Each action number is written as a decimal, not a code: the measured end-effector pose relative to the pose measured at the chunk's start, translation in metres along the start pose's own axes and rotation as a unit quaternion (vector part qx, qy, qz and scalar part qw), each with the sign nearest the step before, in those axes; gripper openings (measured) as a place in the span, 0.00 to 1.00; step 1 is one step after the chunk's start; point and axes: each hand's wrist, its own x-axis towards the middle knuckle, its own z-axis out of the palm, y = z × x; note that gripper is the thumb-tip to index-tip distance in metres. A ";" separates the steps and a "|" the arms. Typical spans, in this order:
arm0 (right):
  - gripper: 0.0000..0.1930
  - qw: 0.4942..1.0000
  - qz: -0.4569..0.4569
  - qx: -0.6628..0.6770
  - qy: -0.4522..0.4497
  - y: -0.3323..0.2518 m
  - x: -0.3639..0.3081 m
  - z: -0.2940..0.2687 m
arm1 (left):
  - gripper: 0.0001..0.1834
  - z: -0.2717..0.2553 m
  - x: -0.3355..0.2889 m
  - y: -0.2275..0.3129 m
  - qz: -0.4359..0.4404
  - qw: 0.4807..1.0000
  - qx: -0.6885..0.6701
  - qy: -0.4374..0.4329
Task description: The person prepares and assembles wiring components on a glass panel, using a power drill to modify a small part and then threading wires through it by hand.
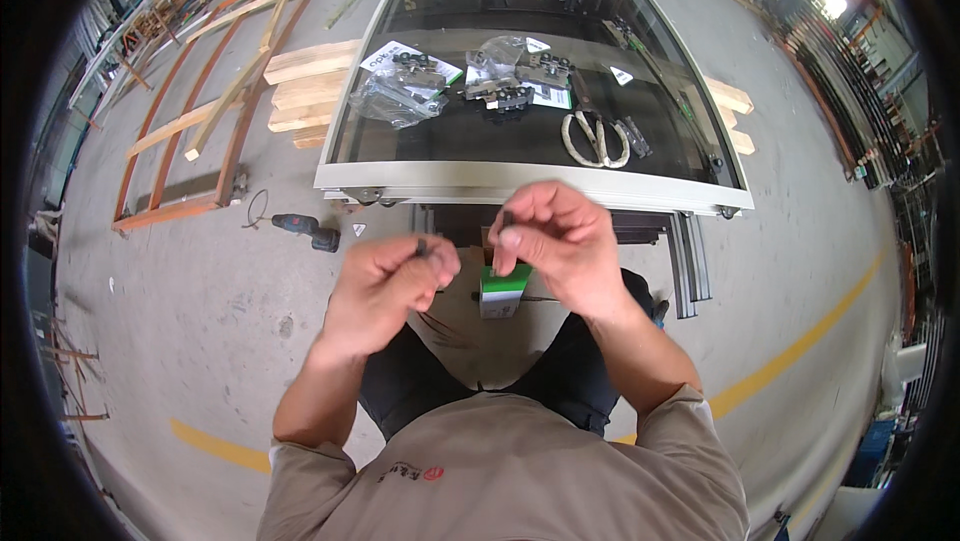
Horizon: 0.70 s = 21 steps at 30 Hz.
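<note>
My left hand point(385, 291) is raised in front of my body, its thumb and fingers pinched on a small dark piece point(422, 248). Slightly higher and to the right, my right hand point(562, 249) pinches another small dark piece point(508, 219); what kind these are is too small to tell. The hands are apart, just short of the near edge of a white-framed glass panel point(450, 174). On the glass lie black roller fittings point(500, 96), scissors with pale wrapped handles point(597, 141), clear plastic bags point(395, 103) and printed sheets point(440, 71).
Below my hands stands a green and white box point(503, 293). A cordless drill point(305, 229) lies on the floor at left, near wooden planks point(312, 91) and an orange-brown metal frame point(165, 211). Metal profiles point(690, 266) stick out under the panel at right.
</note>
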 end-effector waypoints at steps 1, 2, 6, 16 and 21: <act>0.13 1.000 -0.015 -0.013 -0.006 -0.004 0.010 0.003 | 0.07 -0.001 0.003 0.008 0.003 1.000 -0.007 -0.001; 0.14 0.999 -0.017 -0.029 0.011 -0.010 0.020 0.007 | 0.08 -0.006 0.010 0.015 0.021 1.000 -0.014 -0.005; 0.14 0.986 -0.106 -0.121 -0.040 -0.026 0.077 0.000 | 0.10 -0.017 0.071 0.056 0.055 0.996 -0.065 -0.036; 0.12 0.971 -0.158 -0.159 -0.080 -0.021 0.184 -0.020 | 0.14 -0.030 0.194 0.058 0.160 0.976 -0.150 -0.014; 0.11 0.948 -0.217 -0.232 -0.013 -0.015 0.220 -0.050 | 0.10 -0.026 0.247 0.054 0.181 0.977 -0.113 -0.019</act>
